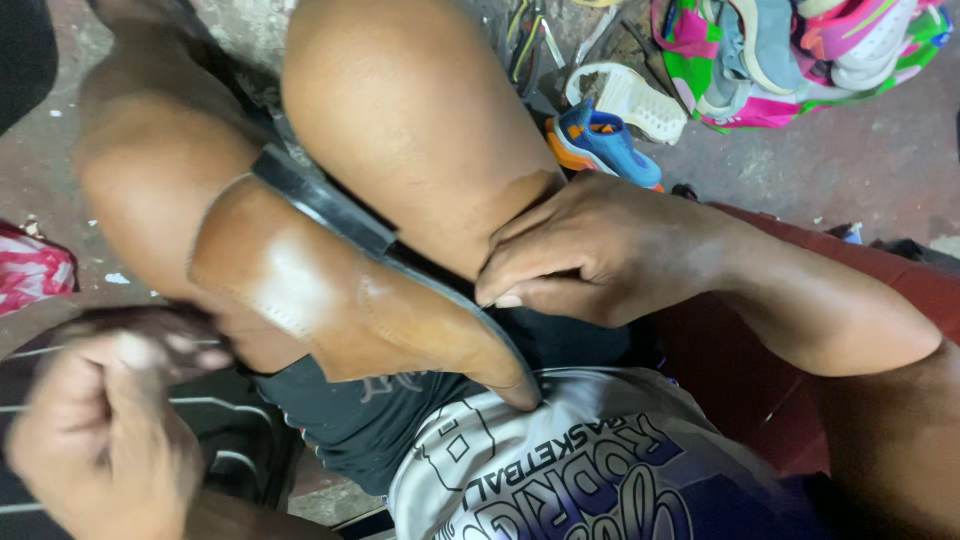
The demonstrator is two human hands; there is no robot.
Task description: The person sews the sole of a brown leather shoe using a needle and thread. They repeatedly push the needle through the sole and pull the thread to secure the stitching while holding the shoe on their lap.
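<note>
Closest to the camera, low at the left edge, the left hand (100,455) is blurred and curled into a fist; whether anything sits inside that closed grip I cannot tell. Beside it, lower in the view, the person's printed jersey (560,480) and dark shorts (370,420) fill the bottom middle. Wedged between the bare knees lies a tan leather shoe (340,295), tilted with its toe pointing down toward the jersey and its dark sole edge (330,210) facing up and to the right. The right hand (590,250) rests against the right thigh just beside that sole edge, fingers bent and pinched narrowly together with the fingertips touching the sole near the middle of the shoe; it does not wrap around the shoe. A dark red seat (740,380) shows under the right forearm. Farther off, on the grey floor (860,160), lie a blue and orange sneaker (605,145) and a white sole (630,100), near some thin tools (530,45), and beyond them a bright green and pink bag (800,55) holding more shoes
</note>
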